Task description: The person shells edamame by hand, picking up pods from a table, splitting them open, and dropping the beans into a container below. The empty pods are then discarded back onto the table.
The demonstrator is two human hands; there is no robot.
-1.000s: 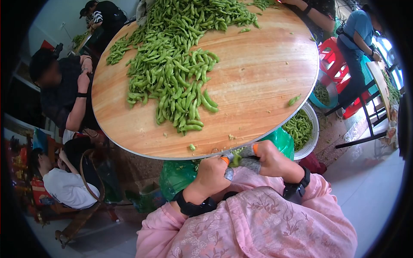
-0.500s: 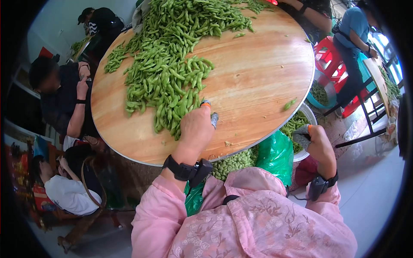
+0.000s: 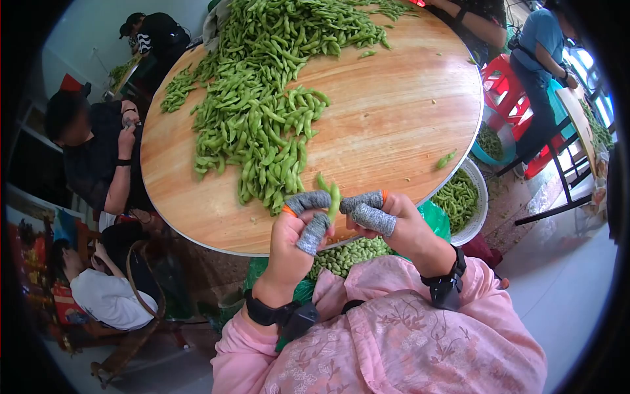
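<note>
A green pod (image 3: 334, 201) stands upright between the wrapped fingertips of my left hand (image 3: 300, 230), which is closed on it over the near table edge. Another pod tip shows beside it. My right hand (image 3: 384, 220) is close on the right, thumb and forefinger pressed together near the pod; whatever they pinch is too small to make out. Grey wrappings with orange bands cover the fingers. A large heap of green pods (image 3: 262, 118) lies on the round wooden table (image 3: 374, 125). Below my hands are shelled beans (image 3: 348, 256) in a green bag.
A white basket (image 3: 484, 203) of pods stands right of the table, with green plastic (image 3: 434, 220) beside it. One loose pod (image 3: 446, 159) lies near the right rim. People sit at left and right; red stools (image 3: 504, 88) and a basin (image 3: 493, 157) are at right.
My left hand has drawn back from the heap with a pod. My right hand has come from over the white basket to meet it at the table's near edge.
</note>
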